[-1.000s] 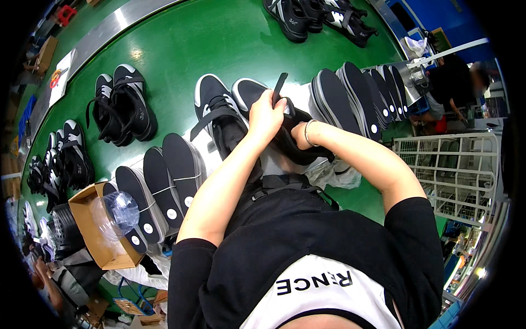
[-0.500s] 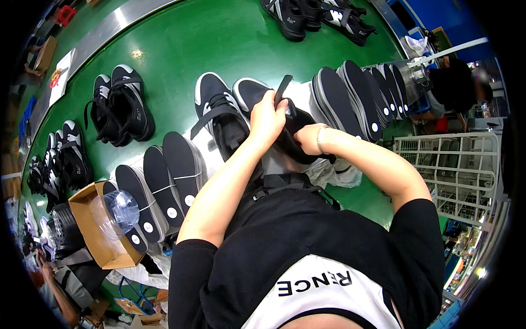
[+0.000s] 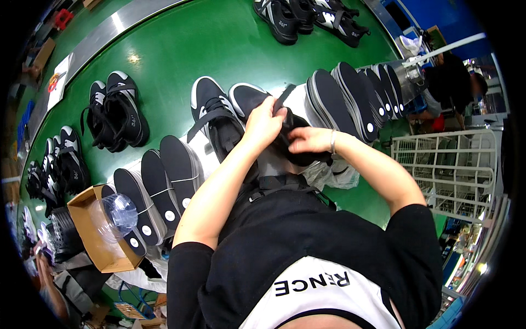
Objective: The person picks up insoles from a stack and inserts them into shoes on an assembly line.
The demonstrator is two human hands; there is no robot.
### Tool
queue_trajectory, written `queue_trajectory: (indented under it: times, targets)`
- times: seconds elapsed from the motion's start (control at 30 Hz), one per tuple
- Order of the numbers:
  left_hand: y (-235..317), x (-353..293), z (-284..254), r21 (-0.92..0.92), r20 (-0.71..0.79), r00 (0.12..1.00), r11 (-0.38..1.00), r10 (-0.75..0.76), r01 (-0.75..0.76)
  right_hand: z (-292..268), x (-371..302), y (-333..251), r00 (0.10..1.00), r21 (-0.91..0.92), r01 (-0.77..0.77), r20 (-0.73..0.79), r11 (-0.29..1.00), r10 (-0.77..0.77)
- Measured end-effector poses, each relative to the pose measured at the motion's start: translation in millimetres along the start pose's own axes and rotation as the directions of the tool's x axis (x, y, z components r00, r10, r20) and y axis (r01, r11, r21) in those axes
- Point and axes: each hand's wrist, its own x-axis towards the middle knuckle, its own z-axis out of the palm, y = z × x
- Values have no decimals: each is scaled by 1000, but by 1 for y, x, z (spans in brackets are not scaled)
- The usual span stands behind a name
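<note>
A black shoe with a white sole [image 3: 257, 104] lies on the green table in front of me, toe pointing away. My left hand [image 3: 264, 122] grips its upper near the strap, which sticks up past my fingers. From the other side my right hand [image 3: 308, 140], a thin bracelet on the wrist, holds the same shoe at the heel end. Both hands hide most of the shoe's opening. Its mate [image 3: 215, 114] lies just left of my left hand, strap loose.
Stacks of dark insoles stand left [image 3: 164, 181] and right [image 3: 350, 98]. More black shoes lie at far left [image 3: 118, 112] and at the table's far edge [image 3: 307, 16]. A cardboard box [image 3: 98, 236] with a clear plastic jar sits lower left, a white wire rack [image 3: 455, 170] right. A person stands beyond it.
My right hand has slid slightly lower and right along the shoe; my left hand has shifted on the upper. The shoe stays in both hands.
</note>
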Motion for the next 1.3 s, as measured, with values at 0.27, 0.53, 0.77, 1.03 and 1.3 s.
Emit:
queue_trajectory:
  times: [0.27, 0.53, 0.77, 1.03, 1.3]
  targets:
    - [1, -5, 7, 102, 34, 999, 995, -5, 2, 22, 7, -13, 907, 854, 152, -320, 497, 272]
    - [-11, -1, 9, -142, -41, 998, 989, -48, 42, 27, 7, -18, 874, 844, 270, -417, 463, 251]
    - [-6, -8, 5, -1, 22, 1000, 1000, -7, 7, 28, 8, -5, 903, 867, 246, -367, 432, 222]
    - [7, -10, -5, 120, 273, 962, 991, 19, -53, 26, 10, -3, 909, 883, 219, -339, 415, 243]
    - [-2, -10, 1, -13, 213, 974, 997, 74, -73, 20, -1, -5, 921, 888, 219, -325, 404, 215]
